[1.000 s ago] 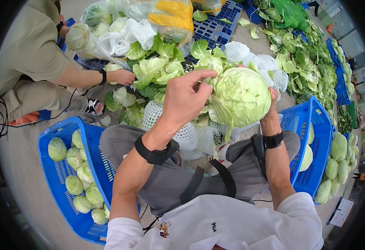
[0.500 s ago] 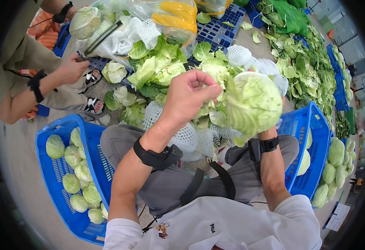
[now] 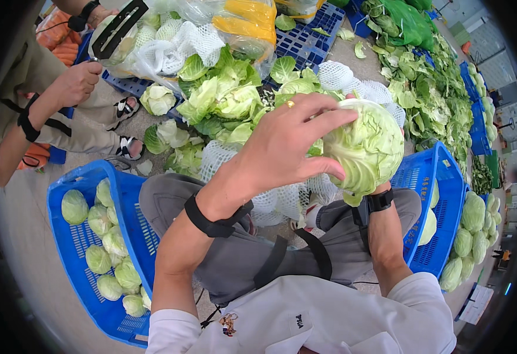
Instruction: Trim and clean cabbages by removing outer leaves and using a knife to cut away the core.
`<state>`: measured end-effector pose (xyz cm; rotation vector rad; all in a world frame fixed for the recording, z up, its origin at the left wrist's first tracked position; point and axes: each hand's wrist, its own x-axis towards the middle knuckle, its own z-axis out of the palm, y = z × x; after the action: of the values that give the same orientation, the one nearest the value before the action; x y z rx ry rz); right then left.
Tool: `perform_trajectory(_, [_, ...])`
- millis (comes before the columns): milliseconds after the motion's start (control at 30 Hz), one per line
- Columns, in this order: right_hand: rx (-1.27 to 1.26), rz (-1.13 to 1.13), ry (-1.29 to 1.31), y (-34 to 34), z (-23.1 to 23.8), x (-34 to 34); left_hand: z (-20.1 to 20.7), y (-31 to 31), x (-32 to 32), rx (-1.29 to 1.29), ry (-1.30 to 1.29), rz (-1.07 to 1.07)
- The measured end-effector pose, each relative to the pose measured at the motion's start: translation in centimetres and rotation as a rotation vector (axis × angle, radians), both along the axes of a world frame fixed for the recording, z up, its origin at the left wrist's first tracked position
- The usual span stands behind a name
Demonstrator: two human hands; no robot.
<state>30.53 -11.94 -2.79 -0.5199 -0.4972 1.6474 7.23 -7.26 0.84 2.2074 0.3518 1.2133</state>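
Note:
A pale green cabbage [image 3: 366, 147] is held up in front of me, its loose outer leaf edge hanging at the bottom. My right hand [image 3: 383, 187] supports it from behind and below; the cabbage hides most of those fingers. At its left side is my left hand [image 3: 294, 141], fingers and thumb spread apart, their tips at the cabbage's surface. Whether they press on it is hard to see. Below and beyond lie torn-off cabbage leaves [image 3: 235, 97] and white foam net sleeves [image 3: 264, 206].
Blue crates of cabbages stand at my left [image 3: 130, 203] and right [image 3: 409, 177]. A co-worker's hand [image 3: 77, 84] holds a knife [image 3: 119, 29] over another cabbage at upper left. Blue pallets [image 3: 301, 44] and a heap of leaves [image 3: 432, 94] lie beyond.
My left hand has gone from curled fingers beside the cabbage to spread fingers at its side. The cabbage has turned slightly. The co-worker's knife has moved up and left.

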Motion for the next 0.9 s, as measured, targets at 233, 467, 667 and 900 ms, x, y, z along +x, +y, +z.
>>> perform_trajectory(233, [0.208,0.015,0.239,0.2,-1.4,0.8,-0.8,-2.0,0.8,0.039,-0.029,0.254])
perform_trajectory(467, [0.068,0.009,0.052,-0.2,-1.5,1.3,-1.9,-1.3,1.1,0.098,-0.14,0.096])
perform_trajectory(667, [0.077,0.121,0.386,-0.2,-2.4,0.8,-1.1,-2.3,1.1,-0.242,-0.113,0.031])
perform_trajectory(900, [0.004,-0.015,-0.45,-1.4,-3.8,0.1,-1.5,-2.1,1.2,-0.179,-0.168,0.068])
